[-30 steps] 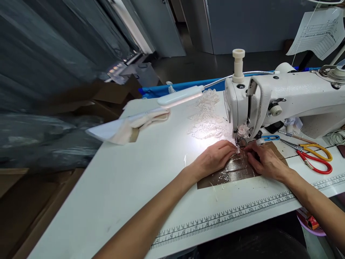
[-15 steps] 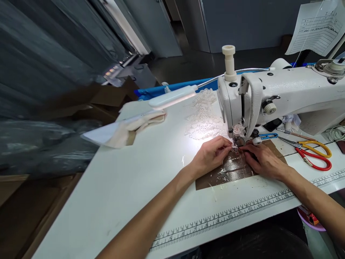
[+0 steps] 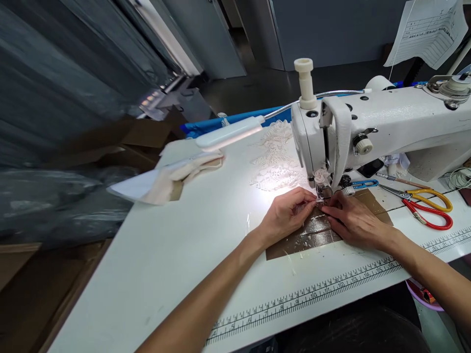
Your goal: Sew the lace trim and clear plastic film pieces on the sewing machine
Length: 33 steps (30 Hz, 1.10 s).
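Note:
Both hands meet at the needle area of a white sewing machine (image 3: 390,117). With thumb and fingers pinched, my left hand (image 3: 289,212) holds a small piece of white lace (image 3: 319,200) just left of the presser foot. My right hand (image 3: 353,219) is closed at the right side of the needle area, its fingertips close to the same lace; what they pinch is too small to make out. Under both hands lies a brown sheet (image 3: 294,245) fixed on the table. A heap of cream lace (image 3: 275,162) rests behind my left hand, lit by the lamp.
Red and yellow-handled scissors (image 3: 423,206) and a blue thread snipper (image 3: 364,184) lie right of the needle. A white lamp (image 3: 230,133) reaches over the table. Folded cream cloth (image 3: 191,174) sits at the back left. A printed ruler (image 3: 312,296) follows the front edge.
My right hand has shifted slightly left, its fingertips now nearer my left hand's. The left hand stays nearly in place, and the whole view has tilted a little.

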Each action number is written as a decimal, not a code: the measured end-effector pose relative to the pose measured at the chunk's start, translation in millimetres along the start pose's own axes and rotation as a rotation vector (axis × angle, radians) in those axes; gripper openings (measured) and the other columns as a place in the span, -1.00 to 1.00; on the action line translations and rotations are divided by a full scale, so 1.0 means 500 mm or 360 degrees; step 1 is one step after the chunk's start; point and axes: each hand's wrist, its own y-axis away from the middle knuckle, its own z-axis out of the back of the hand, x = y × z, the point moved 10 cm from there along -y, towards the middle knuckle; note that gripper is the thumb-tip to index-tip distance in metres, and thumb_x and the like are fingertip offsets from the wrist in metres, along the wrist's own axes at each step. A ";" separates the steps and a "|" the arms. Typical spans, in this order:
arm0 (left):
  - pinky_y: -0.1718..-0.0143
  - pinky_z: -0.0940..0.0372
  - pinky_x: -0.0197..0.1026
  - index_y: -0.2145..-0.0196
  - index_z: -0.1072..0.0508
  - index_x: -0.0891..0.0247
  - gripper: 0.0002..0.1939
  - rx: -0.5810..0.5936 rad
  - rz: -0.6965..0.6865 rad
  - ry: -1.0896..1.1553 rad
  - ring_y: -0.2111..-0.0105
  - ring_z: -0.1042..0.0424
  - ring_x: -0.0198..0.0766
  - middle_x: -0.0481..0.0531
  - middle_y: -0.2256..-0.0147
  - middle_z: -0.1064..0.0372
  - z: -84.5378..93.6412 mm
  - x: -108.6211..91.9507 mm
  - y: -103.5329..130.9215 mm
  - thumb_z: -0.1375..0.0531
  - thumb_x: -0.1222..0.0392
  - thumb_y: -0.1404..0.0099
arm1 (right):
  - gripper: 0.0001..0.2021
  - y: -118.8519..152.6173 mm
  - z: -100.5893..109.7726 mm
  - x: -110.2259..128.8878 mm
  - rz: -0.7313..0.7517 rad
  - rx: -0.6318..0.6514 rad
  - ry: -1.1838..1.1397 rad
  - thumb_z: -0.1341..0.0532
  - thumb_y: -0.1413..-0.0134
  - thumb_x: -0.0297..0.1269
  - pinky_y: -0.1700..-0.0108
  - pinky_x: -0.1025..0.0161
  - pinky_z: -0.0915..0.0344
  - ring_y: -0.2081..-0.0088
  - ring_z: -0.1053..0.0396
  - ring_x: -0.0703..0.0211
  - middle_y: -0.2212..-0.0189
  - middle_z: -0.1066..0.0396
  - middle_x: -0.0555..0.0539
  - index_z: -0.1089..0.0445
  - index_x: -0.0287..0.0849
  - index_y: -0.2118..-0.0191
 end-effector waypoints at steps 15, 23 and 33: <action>0.27 -0.43 -0.18 0.22 -0.43 0.28 -0.83 0.0250 -0.0459 -0.0564 0.29 -0.46 -0.29 0.04 0.24 -0.50 -0.044 -0.040 0.016 -0.04 0.31 -0.44 | -0.73 0.007 0.002 -0.013 -0.0046 -0.0015 -0.0176 -0.10 -0.23 -0.37 0.04 0.05 -0.37 0.10 -0.32 0.04 0.14 -0.35 -0.20 -0.48 -0.16 0.04; 0.30 -0.41 -0.17 0.24 -0.47 0.26 -0.78 0.0284 -0.0498 -0.0628 0.32 -0.48 -0.28 0.04 0.24 -0.52 -0.048 -0.044 0.019 -0.03 0.28 -0.45 | -0.68 0.007 0.036 -0.061 -0.0264 -0.0222 -0.0410 -0.06 -0.25 -0.38 0.09 0.11 -0.39 0.20 -0.37 0.14 0.22 -0.35 -0.13 -0.46 -0.12 -0.03; 0.27 -0.43 -0.17 0.22 -0.49 0.27 -0.75 0.0228 -0.0493 -0.0597 0.32 -0.47 -0.28 0.05 0.24 -0.52 -0.046 -0.040 0.023 -0.02 0.25 -0.47 | -0.66 0.010 0.013 -0.057 -0.0125 -0.0166 -0.0266 -0.06 -0.28 -0.30 0.12 0.09 -0.40 0.23 -0.37 0.15 0.18 -0.32 -0.14 -0.45 -0.05 -0.07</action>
